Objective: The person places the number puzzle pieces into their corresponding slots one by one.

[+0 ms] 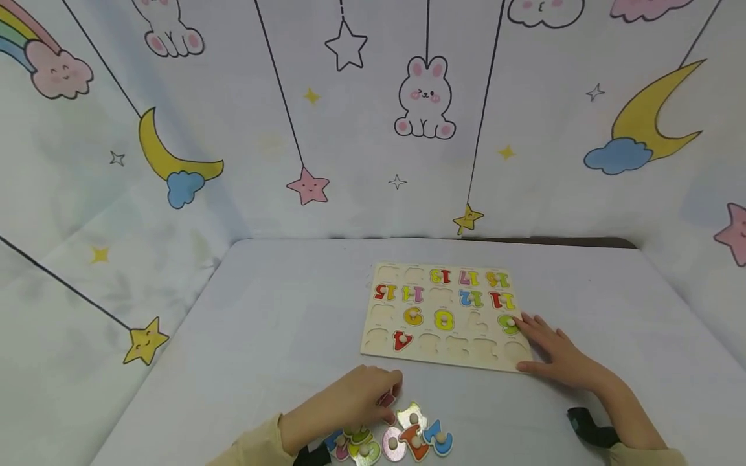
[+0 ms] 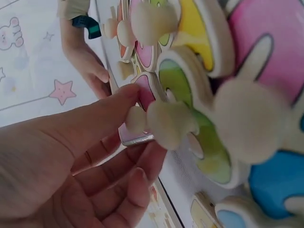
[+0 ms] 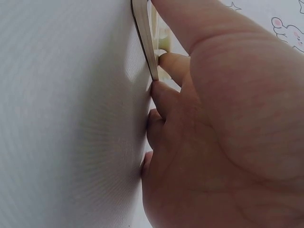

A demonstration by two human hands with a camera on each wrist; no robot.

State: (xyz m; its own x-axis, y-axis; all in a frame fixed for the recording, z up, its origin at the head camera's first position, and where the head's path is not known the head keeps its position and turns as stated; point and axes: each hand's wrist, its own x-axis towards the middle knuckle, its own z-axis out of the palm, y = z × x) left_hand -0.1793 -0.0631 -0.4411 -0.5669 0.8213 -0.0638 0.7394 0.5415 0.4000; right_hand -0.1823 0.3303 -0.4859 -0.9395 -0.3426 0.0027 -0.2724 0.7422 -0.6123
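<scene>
My left hand [image 1: 344, 396] is over a small pile of wooden number pieces in front of the board. In the left wrist view, its thumb and fingers pinch the edge of a pink number piece [image 2: 146, 95] with a round knob. A green piece [image 2: 175, 80] lies right beside it, close to the camera. My right hand [image 1: 562, 357] rests at the right side of the number puzzle board [image 1: 437, 362], fingers extended, fingertips at its edge near a green piece [image 1: 508, 324]. Its fingers lie along the board's edge in the right wrist view.
Several pieces sit in the board, among them a red 4 [image 1: 402, 340] and a yellow-green 8 [image 1: 444, 320]; other recesses are bare. Loose by the left hand are a blue piece [image 1: 438, 438], an orange piece [image 1: 412, 443] and a pink zero [image 1: 394, 445]. A printed cloth [image 1: 361, 129] stands behind the white table [image 1: 280, 304].
</scene>
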